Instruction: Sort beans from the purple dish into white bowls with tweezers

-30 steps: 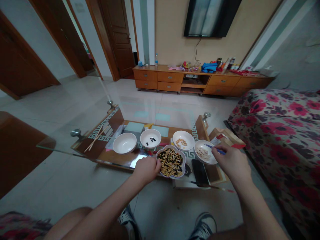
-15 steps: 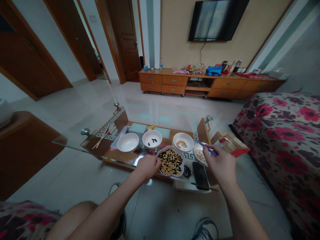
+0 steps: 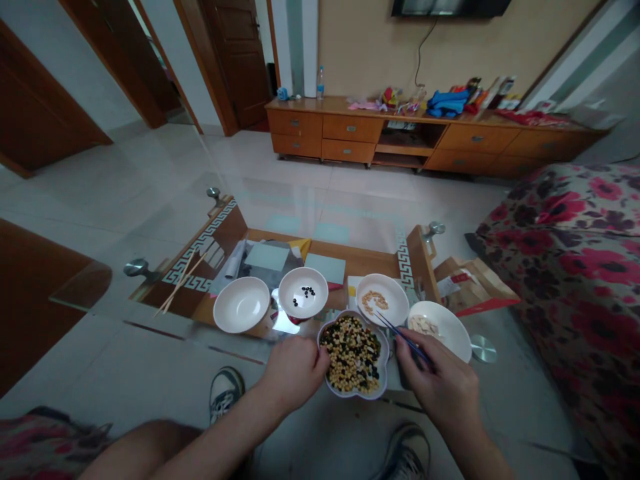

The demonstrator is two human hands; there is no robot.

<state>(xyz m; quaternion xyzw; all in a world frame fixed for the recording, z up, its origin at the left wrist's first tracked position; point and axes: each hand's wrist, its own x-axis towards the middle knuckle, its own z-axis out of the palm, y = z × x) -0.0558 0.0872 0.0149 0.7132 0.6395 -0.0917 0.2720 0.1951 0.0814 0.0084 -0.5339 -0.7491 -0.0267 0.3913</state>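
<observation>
My left hand (image 3: 299,373) grips the near-left rim of a flower-shaped bowl (image 3: 383,373) full of mixed beans (image 3: 350,353), yellow, black and green. Blue tweezers (image 3: 407,340) are pinched in my right hand (image 3: 443,383), their tips close to the near edge of a white bowl (image 3: 395,313) with yellow beans in it. Whether the tips hold anything is too small to tell. To the right, partly behind my right hand, a white bowl (image 3: 455,337) contains pale flat pieces. A white bowl (image 3: 303,277) with several black beans stands beyond the flower-shaped bowl, beside an empty white bowl (image 3: 240,307).
The bowls stand on a glass-topped table with a wooden shelf below. Wooden chopsticks (image 3: 180,283) lie at its left. A brown paper bag (image 3: 470,287) is at the right, near a flower-patterned sofa (image 3: 575,267). A low cabinet (image 3: 350,130) lines the far wall.
My right hand with the tweezers has moved left, from the bowl of pale pieces toward the bowl of yellow beans. My left hand stays on the flower-shaped bowl. The view has shifted.
</observation>
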